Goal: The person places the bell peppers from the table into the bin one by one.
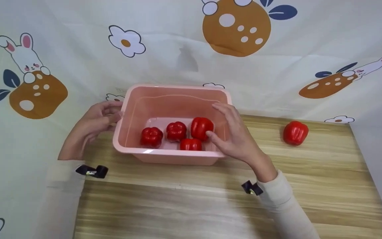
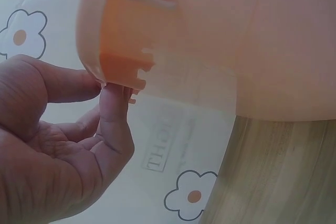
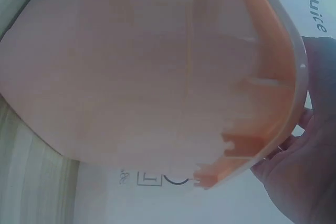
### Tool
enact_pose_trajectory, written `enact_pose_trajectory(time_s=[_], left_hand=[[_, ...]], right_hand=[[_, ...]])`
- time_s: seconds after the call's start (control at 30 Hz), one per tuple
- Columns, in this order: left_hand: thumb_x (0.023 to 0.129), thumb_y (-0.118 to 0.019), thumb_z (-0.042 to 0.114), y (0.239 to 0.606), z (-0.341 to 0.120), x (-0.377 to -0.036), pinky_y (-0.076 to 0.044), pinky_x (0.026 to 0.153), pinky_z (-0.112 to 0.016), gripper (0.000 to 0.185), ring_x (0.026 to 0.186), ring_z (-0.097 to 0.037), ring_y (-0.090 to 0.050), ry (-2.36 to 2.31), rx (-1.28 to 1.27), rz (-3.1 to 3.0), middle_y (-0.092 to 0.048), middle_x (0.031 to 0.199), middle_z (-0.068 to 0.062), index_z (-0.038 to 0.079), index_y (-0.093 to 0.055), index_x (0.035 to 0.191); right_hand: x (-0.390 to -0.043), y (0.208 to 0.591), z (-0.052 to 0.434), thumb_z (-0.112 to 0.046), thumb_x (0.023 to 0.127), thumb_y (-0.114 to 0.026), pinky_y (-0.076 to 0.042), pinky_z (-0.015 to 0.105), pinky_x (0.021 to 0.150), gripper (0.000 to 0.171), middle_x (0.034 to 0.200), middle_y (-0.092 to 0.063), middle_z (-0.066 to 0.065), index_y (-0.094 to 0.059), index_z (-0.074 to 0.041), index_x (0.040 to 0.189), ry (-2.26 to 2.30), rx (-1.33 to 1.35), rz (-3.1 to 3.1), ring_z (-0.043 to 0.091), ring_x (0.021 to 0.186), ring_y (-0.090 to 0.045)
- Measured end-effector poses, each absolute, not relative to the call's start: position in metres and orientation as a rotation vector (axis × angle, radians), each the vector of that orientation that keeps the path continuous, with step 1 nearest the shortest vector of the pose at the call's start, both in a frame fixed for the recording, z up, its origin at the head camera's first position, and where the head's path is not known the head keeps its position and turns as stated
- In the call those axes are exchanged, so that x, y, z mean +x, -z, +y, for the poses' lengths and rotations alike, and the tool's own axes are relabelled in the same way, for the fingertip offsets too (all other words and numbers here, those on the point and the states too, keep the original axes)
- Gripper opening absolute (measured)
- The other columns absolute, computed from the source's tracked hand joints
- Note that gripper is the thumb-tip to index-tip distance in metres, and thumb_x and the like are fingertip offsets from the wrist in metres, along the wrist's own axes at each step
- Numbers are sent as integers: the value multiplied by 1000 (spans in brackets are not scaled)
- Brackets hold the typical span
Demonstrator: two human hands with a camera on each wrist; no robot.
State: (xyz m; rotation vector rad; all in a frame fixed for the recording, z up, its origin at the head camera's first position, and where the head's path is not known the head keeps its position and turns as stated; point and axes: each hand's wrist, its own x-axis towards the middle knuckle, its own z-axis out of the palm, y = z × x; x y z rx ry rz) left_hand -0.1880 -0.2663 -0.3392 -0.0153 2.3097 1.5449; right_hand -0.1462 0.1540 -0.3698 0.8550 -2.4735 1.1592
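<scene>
Pink tub (image 3: pixel 147 72) filled most of the frame, outer wall and rim seen close up. Right hand (image 3: pixel 299 171) lay at lower right, touching the rim's underside. Wood-grain table (image 3: pixel 37 182) showed at lower left.
</scene>
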Motion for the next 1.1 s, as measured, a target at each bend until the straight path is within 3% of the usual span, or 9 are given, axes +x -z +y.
enact_pose_trajectory(time_s=[0.27, 0.6, 0.73, 0.93, 1.1], left_hand=[[108, -60, 22, 338, -272, -188, -67, 85, -30, 59, 105, -12, -70, -1526, -36, 2321, -56, 142, -20, 7, -39, 161], [107, -59, 18, 342, -267, -191, -67, 85, -31, 58, 105, -13, -70, -1585, -29, 2275, -58, 136, -17, 4, -40, 159], [107, -60, 20, 343, -266, -191, -67, 85, -31, 59, 105, -14, -70, -1586, -21, 2264, -58, 136, -17, 3, -39, 160], [108, -60, 20, 341, -270, -188, -67, 86, -30, 59, 106, -12, -69, -1582, -24, 2272, -56, 138, -17, 3, -39, 160], [108, -60, 21, 341, -268, -189, -67, 86, -31, 60, 108, -11, -68, -1568, -22, 2278, -55, 143, -19, 4, -38, 161]], right_hand=[[-141, 375, 166, -18, 94, -79, -47, 50, 122, 61, 150, -58, 4, -55, -12, 149, -1323, 698, -2421, 20, 142, -54], [-137, 382, 200, -13, 93, -79, -45, 52, 121, 62, 147, -60, 16, -54, -2, 148, -1302, 536, -2416, 28, 141, -55], [-134, 383, 215, -10, 92, -79, -44, 38, 122, 63, 148, -59, 16, -53, -1, 149, -1276, 470, -2426, 29, 141, -55], [-133, 393, 228, -10, 93, -77, -45, 47, 122, 63, 150, -58, 14, -53, -3, 151, -1256, 412, -2437, 28, 141, -55], [-128, 406, 242, -8, 93, -77, -39, 19, 120, 64, 151, -57, 14, -52, -4, 151, -1246, 348, -2439, 29, 141, -54]])
